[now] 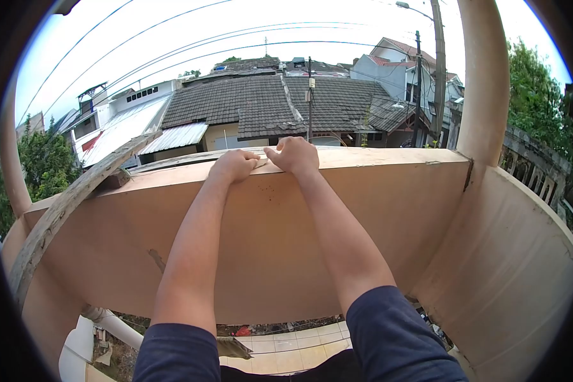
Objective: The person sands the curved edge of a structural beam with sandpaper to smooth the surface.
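Both my arms reach forward to the flat top of a peach-painted parapet wall (375,159). My left hand (234,165) rests on that ledge, fingers curled together and pointing right. A small pale flake or scrap (261,163) lies at its fingertips, too small to name. Close beside it, my right hand (295,155) sits on the ledge with fingers bent in and thumb toward the left hand. What the curled fingers hold, if anything, is hidden. Small dark specks mark the wall face just below the hands.
A weathered wooden plank (70,207) leans over the ledge at left, beside a short wood block (113,181). A round column (484,83) rises at right, where a side wall (509,274) joins. Below lie tiles (299,350) and a white pipe (121,328). Tiled roofs (229,102) stand beyond.
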`<state>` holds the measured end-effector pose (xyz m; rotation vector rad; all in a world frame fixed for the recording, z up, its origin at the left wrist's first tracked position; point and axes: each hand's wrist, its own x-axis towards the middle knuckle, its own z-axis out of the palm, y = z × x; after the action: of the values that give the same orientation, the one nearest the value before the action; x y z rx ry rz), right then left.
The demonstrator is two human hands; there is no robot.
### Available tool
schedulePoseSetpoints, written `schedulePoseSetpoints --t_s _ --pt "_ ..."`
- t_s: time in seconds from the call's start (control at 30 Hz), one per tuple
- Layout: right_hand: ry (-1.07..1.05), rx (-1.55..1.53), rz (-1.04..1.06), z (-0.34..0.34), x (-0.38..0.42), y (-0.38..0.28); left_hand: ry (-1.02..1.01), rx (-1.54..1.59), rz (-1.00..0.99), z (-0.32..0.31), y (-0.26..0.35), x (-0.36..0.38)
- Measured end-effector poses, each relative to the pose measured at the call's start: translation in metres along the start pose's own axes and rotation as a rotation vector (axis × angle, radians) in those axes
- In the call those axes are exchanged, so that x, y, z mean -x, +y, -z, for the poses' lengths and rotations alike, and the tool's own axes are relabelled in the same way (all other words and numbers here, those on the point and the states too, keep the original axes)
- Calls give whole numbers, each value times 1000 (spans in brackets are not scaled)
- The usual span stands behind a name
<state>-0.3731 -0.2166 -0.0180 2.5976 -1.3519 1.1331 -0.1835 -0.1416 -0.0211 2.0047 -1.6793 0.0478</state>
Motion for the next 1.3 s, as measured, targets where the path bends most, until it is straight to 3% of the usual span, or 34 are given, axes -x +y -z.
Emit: schedulePoseSetpoints --t_s 0.1,0.17,0.23,0.3,0.37,0.43,0.47,0.57,0.67,0.73,0.83,0.9,1.0,1.07,1.17,1.23,1.3 --pt "-127 -195 -100 9 -1 2 -2 -46 -113 -1 -6 -1" --pt "-118 -197 -9 -1 -4 10 25 -145 -183 -7 -12 -7" --pt "20 75 136 -7 -1 8 -62 -161 -170 -2 -13 -16" --pt "-78 98 148 -6 -5 9 -247 -145 -17 -2 -11 -27" --pt "-123 49 -32 -4 -9 6 -262 -152 6 -5 -12 -34" --pt "31 87 -37 -6 -1 0 -306 -171 57 -16 -17 -42" --pt "11 85 -56 -4 0 0 -363 -167 70 -25 -32 -61" --pt "45 168 -128 3 5 -6 -344 -271 31 -29 -33 -64" --pt "161 197 -150 -3 12 -6 -285 -378 103 8 26 5" --pt "23 142 -131 5 8 -7 -338 -360 33 21 16 15" --pt "15 90 -79 3 5 -3 -449 -500 -79 38 -14 6" --pt "-6 59 -74 1 3 -2 -441 -509 -32 39 -38 -2" --pt "-78 82 -113 2 0 -4 -302 -566 122 22 2 14" --pt "-86 99 -126 4 0 -5 -305 -380 -255 8 5 19" --pt "-125 125 -149 4 3 -4 -234 -325 -244 8 3 35" --pt "-105 114 -131 3 3 -2 -249 -345 -169 22 15 41" --pt "-90 117 -140 1 4 -2 -297 -452 211 31 16 33"
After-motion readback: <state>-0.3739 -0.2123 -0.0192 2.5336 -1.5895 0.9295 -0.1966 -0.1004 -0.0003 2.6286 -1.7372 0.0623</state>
